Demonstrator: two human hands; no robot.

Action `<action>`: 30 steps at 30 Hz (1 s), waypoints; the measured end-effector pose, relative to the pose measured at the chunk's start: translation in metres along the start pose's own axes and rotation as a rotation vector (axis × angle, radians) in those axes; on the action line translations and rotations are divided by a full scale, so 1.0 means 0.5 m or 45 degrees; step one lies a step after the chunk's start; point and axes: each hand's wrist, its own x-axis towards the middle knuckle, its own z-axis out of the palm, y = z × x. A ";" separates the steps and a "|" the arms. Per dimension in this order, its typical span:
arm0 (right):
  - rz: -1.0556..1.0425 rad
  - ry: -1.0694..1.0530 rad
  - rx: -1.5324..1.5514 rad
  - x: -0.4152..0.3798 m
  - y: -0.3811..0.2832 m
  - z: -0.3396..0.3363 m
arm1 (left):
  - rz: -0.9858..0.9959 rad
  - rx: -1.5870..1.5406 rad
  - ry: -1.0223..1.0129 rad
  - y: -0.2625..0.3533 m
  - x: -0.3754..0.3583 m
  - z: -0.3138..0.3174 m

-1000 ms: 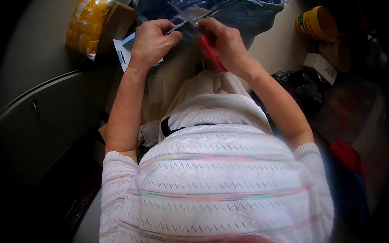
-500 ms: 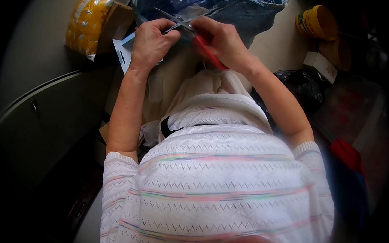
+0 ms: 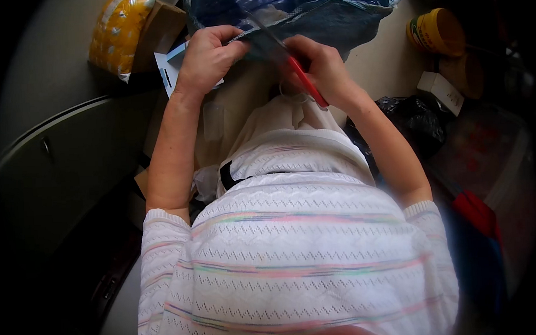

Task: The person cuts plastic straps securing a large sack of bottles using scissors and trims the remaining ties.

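Near the top centre, my left hand (image 3: pixel 210 58) pinches the edge of a dark blue-green woven bag (image 3: pixel 348 24) between thumb and fingers. My right hand (image 3: pixel 323 68) is wrapped round red-handled scissors (image 3: pixel 303 80), whose metal blades point up and left over the bag's edge. The blades are partly blurred. Blue and clear plastic items (image 3: pixel 244 4) lie inside the bag's opening. A thin pale loop hangs below my right hand; what it belongs to is unclear.
At the upper left are a yellow plastic-wrapped package (image 3: pixel 119 37), a cardboard box (image 3: pixel 160 32) and a white-and-blue card (image 3: pixel 169 70). A yellow tub (image 3: pixel 437 33), a small white box (image 3: pixel 441 92) and a black plastic bag (image 3: pixel 411 124) stand to the right.
My right hand has moved right and slightly down with the scissors, away from my left hand. My left hand stays at the bag's edge.
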 end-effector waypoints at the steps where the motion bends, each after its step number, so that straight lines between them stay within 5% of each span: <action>1: -0.017 -0.025 -0.066 -0.012 -0.002 -0.005 | -0.001 -0.025 -0.001 -0.002 0.002 0.000; 8: 0.324 -0.246 0.082 -0.038 0.019 -0.013 | -0.025 -0.084 -0.037 -0.010 0.011 -0.012; 18: 0.234 -0.307 0.003 -0.018 0.019 -0.024 | 0.107 0.023 0.078 0.007 -0.007 0.005; 21: 0.233 -0.347 -0.067 -0.004 0.002 -0.034 | 0.252 0.488 0.318 0.032 -0.027 0.025; 24: 0.226 -0.403 -0.120 0.011 -0.005 -0.037 | 0.695 0.720 0.458 0.024 -0.031 0.037; 28: 0.143 -0.359 -0.256 0.035 -0.017 -0.028 | 0.832 0.809 0.455 0.025 -0.026 0.044; 30: 0.185 -0.329 -0.262 0.038 -0.025 -0.026 | 0.615 0.589 0.372 0.015 -0.020 0.033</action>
